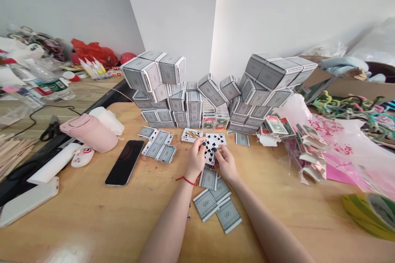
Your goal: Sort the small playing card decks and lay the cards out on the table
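My left hand (196, 157) and my right hand (226, 162) meet over the middle of the wooden table (92, 222), both closed on a small fan of playing cards (211, 148) with black spade faces up. Just beyond the fan lie face-up cards (191, 134) on the table. Below my wrists several face-down cards (216, 203) with grey patterned backs lie loosely overlapped. Another loose heap of cards (159, 148) sits to the left of my hands.
A wall of stacked grey card boxes (212, 94) stands along the back. A black phone (125, 162), a pink container (89, 131) and a white tube (54, 164) lie left. Flattened card cartons (308, 148) and pink plastic bags (348, 139) lie right.
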A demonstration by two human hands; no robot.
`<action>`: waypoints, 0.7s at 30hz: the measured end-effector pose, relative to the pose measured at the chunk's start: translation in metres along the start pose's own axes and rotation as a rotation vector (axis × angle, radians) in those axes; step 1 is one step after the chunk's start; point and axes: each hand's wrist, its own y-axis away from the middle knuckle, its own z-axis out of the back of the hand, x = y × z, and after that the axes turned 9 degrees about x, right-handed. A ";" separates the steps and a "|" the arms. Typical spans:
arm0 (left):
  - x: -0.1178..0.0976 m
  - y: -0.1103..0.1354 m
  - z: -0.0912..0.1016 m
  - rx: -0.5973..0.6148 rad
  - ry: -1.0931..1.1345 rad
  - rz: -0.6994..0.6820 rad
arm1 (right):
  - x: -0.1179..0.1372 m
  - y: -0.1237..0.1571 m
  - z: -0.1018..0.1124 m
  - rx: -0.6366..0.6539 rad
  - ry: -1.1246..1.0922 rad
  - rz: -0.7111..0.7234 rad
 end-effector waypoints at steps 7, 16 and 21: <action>-0.006 0.003 -0.004 0.055 -0.021 -0.058 | 0.003 -0.001 0.001 0.058 -0.158 0.033; -0.007 0.004 -0.005 0.030 -0.024 -0.042 | 0.004 -0.001 0.002 0.070 -0.160 -0.001; -0.005 0.004 -0.005 0.012 -0.004 -0.022 | 0.004 -0.001 0.002 0.068 -0.152 -0.007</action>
